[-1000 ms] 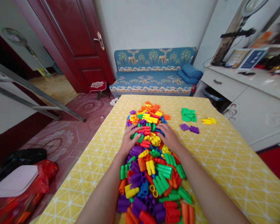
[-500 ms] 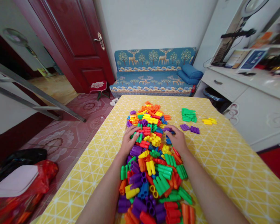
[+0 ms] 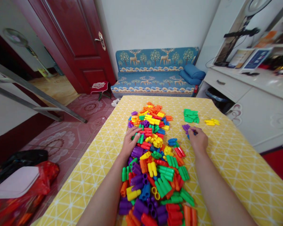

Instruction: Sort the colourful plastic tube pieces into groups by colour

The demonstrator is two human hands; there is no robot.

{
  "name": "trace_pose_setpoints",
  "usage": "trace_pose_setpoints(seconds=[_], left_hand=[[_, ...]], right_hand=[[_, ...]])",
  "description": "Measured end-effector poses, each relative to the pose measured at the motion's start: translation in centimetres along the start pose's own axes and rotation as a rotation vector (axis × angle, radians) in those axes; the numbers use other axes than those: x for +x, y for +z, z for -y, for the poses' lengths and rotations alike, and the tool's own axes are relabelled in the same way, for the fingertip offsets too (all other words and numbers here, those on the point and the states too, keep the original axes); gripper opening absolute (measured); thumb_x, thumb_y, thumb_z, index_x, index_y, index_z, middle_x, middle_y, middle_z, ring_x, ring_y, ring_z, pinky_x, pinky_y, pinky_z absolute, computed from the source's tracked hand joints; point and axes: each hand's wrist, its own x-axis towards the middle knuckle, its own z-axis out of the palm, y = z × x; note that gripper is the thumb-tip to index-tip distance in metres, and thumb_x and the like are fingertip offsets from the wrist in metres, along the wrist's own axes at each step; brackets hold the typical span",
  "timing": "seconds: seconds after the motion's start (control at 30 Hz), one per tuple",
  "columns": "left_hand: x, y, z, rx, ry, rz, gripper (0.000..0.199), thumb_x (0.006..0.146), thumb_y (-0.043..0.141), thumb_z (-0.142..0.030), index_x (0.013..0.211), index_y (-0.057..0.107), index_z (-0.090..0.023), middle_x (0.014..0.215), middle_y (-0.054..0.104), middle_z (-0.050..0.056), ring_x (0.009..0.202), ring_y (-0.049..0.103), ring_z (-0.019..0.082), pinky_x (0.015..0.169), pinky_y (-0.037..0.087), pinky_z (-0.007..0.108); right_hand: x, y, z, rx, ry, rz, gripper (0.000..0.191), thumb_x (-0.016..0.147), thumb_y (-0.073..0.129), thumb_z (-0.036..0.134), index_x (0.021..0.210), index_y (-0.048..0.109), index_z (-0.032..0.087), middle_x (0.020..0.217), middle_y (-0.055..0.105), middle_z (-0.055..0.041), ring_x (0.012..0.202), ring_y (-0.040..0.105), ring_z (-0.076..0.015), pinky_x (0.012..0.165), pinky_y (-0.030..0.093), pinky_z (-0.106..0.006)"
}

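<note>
One long heap of mixed-colour plastic pieces (image 3: 152, 169), laid lengthwise on the counter (image 3: 226, 163) over yellow patterned cloth. Purple pieces (image 3: 185, 128): right of the heap, partly hidden by my right hand (image 3: 199, 141), fingers drawn narrow there; I cannot tell from my feed whether they grip one. Left hand (image 3: 129, 142): at the heap's left edge, fingers parted over green pieces (image 3: 141, 138). Green cluster (image 3: 191, 116): beyond the purple. Yellow cluster (image 3: 211, 122): right of the green. Past the counter, I log one blue sofa (image 3: 153, 77), one red stool (image 3: 100, 86).
</note>
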Motion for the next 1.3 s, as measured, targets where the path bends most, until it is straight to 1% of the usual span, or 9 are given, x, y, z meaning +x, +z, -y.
trace_pose_setpoints(seconds=[0.13, 0.3, 0.47, 0.53, 0.6, 0.67, 0.73, 0.83, 1.3], left_hand=[[0.0, 0.0, 0.0, -0.003, -0.005, -0.001, 0.037, 0.093, 0.052, -0.045, 0.115, 0.07, -0.022, 0.124, 0.064, 0.009, 0.123, 0.054, 0.024, 0.11, 0.038, 0.046], [0.0, 0.0, 0.0, -0.01, -0.006, 0.0, 0.036, 0.093, 0.052, -0.045, 0.115, 0.07, -0.023, 0.124, 0.064, 0.009, 0.123, 0.054, 0.024, 0.111, 0.038, 0.045], [0.0, 0.1, 0.1, -0.002, -0.013, -0.001, 0.036, 0.093, 0.052, -0.045, 0.116, 0.07, -0.024, 0.124, 0.064, 0.009, 0.122, 0.055, 0.024, 0.111, 0.038, 0.046], [0.0, 0.1, 0.1, -0.001, -0.016, -0.002, 0.037, 0.093, 0.052, -0.046, 0.115, 0.07, -0.024, 0.124, 0.064, 0.009, 0.122, 0.055, 0.024, 0.111, 0.038, 0.046], [0.0, 0.1, 0.0, -0.003, -0.02, -0.005, 0.037, 0.092, 0.052, -0.047, 0.115, 0.07, -0.024, 0.124, 0.064, 0.009, 0.123, 0.054, 0.024, 0.111, 0.037, 0.046], [0.0, 0.0, -0.1, -0.005, -0.023, -0.005, 0.038, 0.092, 0.052, -0.048, 0.115, 0.07, -0.024, 0.125, 0.064, 0.009, 0.123, 0.054, 0.024, 0.111, 0.037, 0.046], [0.0, 0.0, -0.2, -0.007, -0.024, -0.003, 0.038, 0.092, 0.051, -0.048, 0.115, 0.07, -0.023, 0.125, 0.064, 0.009, 0.123, 0.054, 0.024, 0.111, 0.037, 0.046], [0.0, 0.0, -0.2, -0.008, -0.025, -0.001, 0.037, 0.092, 0.051, -0.047, 0.115, 0.07, -0.024, 0.125, 0.064, 0.009, 0.123, 0.054, 0.024, 0.111, 0.037, 0.046], [0.0, 0.0, 0.1, 0.0, -0.016, 0.002, 0.038, 0.093, 0.051, -0.047, 0.115, 0.07, -0.024, 0.123, 0.065, 0.009, 0.123, 0.054, 0.024, 0.111, 0.037, 0.045]], right_hand=[[-0.1, 0.1, 0.5, 0.036, 0.026, -0.059, 0.036, 0.074, 0.057, 0.04, 0.098, 0.071, 0.017, 0.096, 0.071, -0.0117, 0.085, 0.063, -0.0264, 0.08, 0.049, -0.042], [0.2, 0.5, -0.1, 0.096, 0.009, -0.162, 0.033, 0.072, 0.059, 0.039, 0.092, 0.071, 0.015, 0.094, 0.07, -0.0126, 0.087, 0.061, -0.0261, 0.084, 0.048, -0.044], [-0.1, 0.9, -0.2, 0.229, -0.103, -0.264, 0.031, 0.078, 0.056, 0.039, 0.091, 0.07, 0.015, 0.094, 0.07, -0.0122, 0.088, 0.063, -0.024, 0.084, 0.05, -0.04], [-0.5, 1.1, 0.1, 0.304, -0.173, -0.204, 0.031, 0.082, 0.054, 0.04, 0.092, 0.07, 0.015, 0.095, 0.071, -0.0108, 0.088, 0.064, -0.0225, 0.084, 0.051, -0.038], [-1.0, 1.3, 0.6, 0.313, -0.237, -0.025, 0.031, 0.084, 0.053, 0.042, 0.091, 0.07, 0.017, 0.091, 0.072, -0.0086, 0.085, 0.066, -0.0217, 0.081, 0.052, -0.036], [-1.5, 1.4, 1.1, 0.207, -0.307, 0.19, 0.029, 0.083, 0.055, 0.044, 0.089, 0.072, 0.02, 0.089, 0.073, -0.0064, 0.082, 0.067, -0.0218, 0.078, 0.051, -0.036], [-1.9, 1.4, 1.5, 0.075, -0.365, 0.318, 0.029, 0.083, 0.055, 0.045, 0.088, 0.073, 0.023, 0.092, 0.074, -0.005, 0.084, 0.067, -0.0224, 0.077, 0.051, -0.036], [-2.0, 1.4, 1.7, 0.024, -0.354, 0.328, 0.031, 0.085, 0.052, 0.046, 0.091, 0.074, 0.025, 0.098, 0.074, -0.0046, 0.089, 0.067, -0.023, 0.079, 0.05, -0.036], [-1.8, 1.5, 1.5, 0.062, -0.285, 0.321, 0.03, 0.084, 0.053, 0.044, 0.09, 0.074, 0.025, 0.097, 0.075, -0.0041, 0.091, 0.067, -0.0235, 0.084, 0.05, -0.037]])
